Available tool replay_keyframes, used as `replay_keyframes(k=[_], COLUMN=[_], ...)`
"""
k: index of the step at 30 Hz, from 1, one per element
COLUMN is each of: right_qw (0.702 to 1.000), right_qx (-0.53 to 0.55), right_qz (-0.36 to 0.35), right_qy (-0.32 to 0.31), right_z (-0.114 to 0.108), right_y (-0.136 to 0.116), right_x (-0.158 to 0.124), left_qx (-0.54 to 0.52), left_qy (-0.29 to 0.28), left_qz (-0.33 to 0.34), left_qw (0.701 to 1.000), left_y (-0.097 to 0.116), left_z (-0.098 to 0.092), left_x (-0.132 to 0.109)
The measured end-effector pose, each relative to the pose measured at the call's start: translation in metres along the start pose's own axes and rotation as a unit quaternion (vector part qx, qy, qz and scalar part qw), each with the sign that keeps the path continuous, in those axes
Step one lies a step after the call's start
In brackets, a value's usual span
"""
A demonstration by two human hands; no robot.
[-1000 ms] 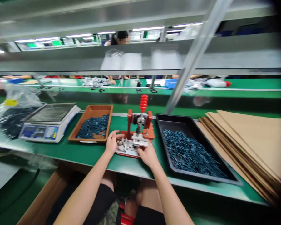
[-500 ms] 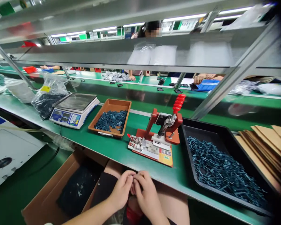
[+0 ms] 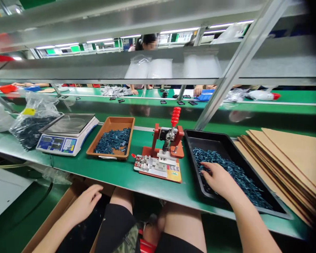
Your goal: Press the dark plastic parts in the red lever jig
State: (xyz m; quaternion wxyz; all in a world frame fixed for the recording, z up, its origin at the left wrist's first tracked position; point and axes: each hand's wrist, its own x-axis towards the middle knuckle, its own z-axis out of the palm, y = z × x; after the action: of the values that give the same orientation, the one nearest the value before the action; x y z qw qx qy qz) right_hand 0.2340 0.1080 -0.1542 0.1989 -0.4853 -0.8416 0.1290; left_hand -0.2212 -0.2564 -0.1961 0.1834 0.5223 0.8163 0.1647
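My right hand [image 3: 218, 179] rests spread on a heap of small dark teal parts [image 3: 231, 168] in a black plastic tray [image 3: 192, 140], its fingertips touching them. I cannot see anything held in it. My left hand [image 3: 85, 203] hangs open below the green bench edge, above the rim of a cardboard box [image 3: 65, 207] holding dark contents. A red hand-lever press [image 3: 170, 135] with a red ribbed handle stands on the bench, its metal jig plate [image 3: 150, 165] in front, and neither hand touches it.
An orange tray [image 3: 110, 138] of teal parts and a digital scale [image 3: 67, 135] stand left of the press. Beyond them lies a plastic bag of dark parts [image 3: 33, 128]. Stacked cardboard sheets [image 3: 284, 158] lie right. A metal shelf upright [image 3: 226, 80] rises behind; co-workers' hands show across the line.
Both hands were at the press jig, then came together over my lap. Now my right hand is in the black tray and my left hand is apart, by the box.
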Motion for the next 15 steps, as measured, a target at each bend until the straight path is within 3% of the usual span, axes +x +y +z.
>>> replay_keyframes(k=[3, 4, 6, 10, 12, 15], right_qw=[0.994, 0.992, 0.991, 0.993, 0.993, 0.994], right_qx=[-0.064, -0.076, -0.085, -0.057, -0.05, -0.038], right_qz=[0.014, 0.022, 0.039, 0.054, 0.074, 0.102], right_qy=[-0.09, -0.098, -0.098, -0.091, -0.071, -0.029], right_z=[0.011, 0.013, 0.015, 0.006, 0.0, -0.007], right_y=[0.007, 0.005, 0.001, -0.008, -0.009, -0.011], right_x=[0.015, 0.016, 0.014, 0.007, 0.006, 0.005], left_qx=[-0.005, 0.001, 0.031, 0.079, 0.076, 0.076], left_qy=[0.128, 0.149, 0.132, 0.017, -0.003, -0.02], left_qz=[0.122, 0.131, 0.101, 0.012, 0.0, -0.025], left_qw=[0.984, 0.98, 0.986, 0.997, 0.997, 0.997], left_y=[0.063, 0.079, 0.1, 0.11, 0.106, 0.094], left_z=[-0.038, -0.047, -0.059, -0.054, -0.045, -0.036], left_x=[0.07, 0.098, 0.151, 0.23, 0.249, 0.259])
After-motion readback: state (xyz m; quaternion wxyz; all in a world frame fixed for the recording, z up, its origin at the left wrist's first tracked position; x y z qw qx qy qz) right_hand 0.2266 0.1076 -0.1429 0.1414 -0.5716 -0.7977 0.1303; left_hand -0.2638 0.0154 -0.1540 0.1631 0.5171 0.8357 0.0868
